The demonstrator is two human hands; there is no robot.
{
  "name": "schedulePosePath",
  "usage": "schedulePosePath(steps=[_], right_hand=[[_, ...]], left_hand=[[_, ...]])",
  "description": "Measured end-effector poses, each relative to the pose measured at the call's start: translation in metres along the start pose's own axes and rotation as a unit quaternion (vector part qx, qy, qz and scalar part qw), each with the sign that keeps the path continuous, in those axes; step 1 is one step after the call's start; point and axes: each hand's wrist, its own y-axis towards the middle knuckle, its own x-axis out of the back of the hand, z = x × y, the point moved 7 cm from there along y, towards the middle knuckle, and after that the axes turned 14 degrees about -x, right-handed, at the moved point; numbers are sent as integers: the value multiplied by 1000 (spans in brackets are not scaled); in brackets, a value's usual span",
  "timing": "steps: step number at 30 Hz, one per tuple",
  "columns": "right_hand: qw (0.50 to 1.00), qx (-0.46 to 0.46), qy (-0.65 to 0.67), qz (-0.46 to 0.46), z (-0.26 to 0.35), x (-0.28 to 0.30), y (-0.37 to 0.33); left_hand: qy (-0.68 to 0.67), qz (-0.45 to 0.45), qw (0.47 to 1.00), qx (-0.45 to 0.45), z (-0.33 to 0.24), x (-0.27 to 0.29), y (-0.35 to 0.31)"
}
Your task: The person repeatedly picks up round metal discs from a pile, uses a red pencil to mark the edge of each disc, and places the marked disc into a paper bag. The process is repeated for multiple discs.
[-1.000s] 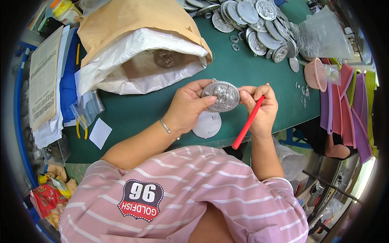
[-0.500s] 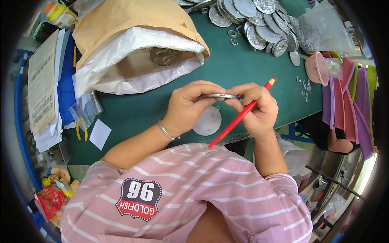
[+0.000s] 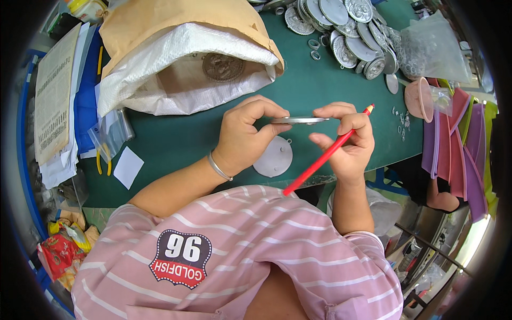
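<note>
We are seeing the left hand (image 3: 237,133) pinching a silver medallion (image 3: 300,120) by its left edge, holding it nearly edge-on above the green table (image 3: 349,96). The right hand (image 3: 349,141) is gripping a red pencil (image 3: 325,156), thumb standing apart from the medallion; whether the forefinger is touching that right edge, we cannot tell. Just below, a flat grey disc (image 3: 274,158) is lying on the table, the left hand hiding a little of it. Beyond, a brown paper sack (image 3: 181,18) is gaping and blocking much of the far left, a darker medallion (image 3: 224,67) lying inside. Farther right, we are spotting heaped medallions (image 3: 360,49), a clear plastic bag (image 3: 434,48) and a pink cup (image 3: 418,100).
</note>
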Motion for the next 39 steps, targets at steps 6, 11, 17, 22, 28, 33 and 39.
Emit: schedulePosePath(steps=[6,11,17,22,28,33,39], right_hand=[[998,25,-59,7,-4,-18,-5],[998,24,-43,-24,-6,-13,-7],[998,-2,10,-68,-13,0,-9],[996,30,-79,-10,-4,-6,-2],[1000,-27,0,-3,-23,-12,-11],[971,-81,218,-47,-35,9,-10],[945,-109,305,-46,-48,16,-11]], left_hand=[[62,39,997,-4,-15,-5,1],[20,46,998,29,-9,-7,1],[65,69,992,83,7,-5,2],[79,57,995,24,-8,-4,3],[60,18,998,22,-12,-4,3],[-46,56,983,166,24,-12,-11],[-76,27,969,234,8,-10,-8]])
